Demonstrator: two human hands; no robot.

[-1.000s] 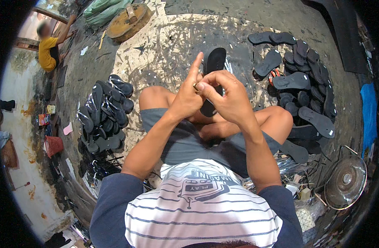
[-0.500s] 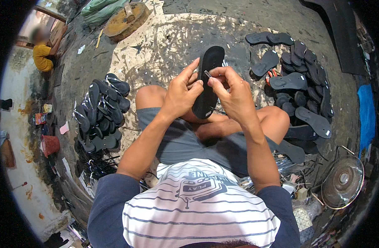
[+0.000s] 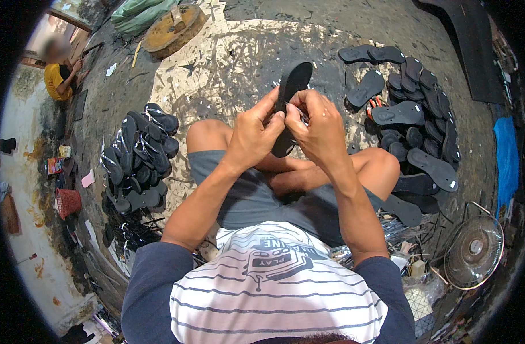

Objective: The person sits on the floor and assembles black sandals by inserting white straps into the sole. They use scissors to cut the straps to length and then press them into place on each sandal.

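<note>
On the floor at my left I see a pile of sandals. My left hand and right hand both pinch one black sole, held above my knees. My fingers hide its middle. More soles lie right.

Sandal workshop: piled black soles

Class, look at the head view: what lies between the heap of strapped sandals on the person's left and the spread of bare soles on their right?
The person's bent legs and both hands, left hand and right hand, holding a black sole, with paint-spattered floor beyond.
</note>
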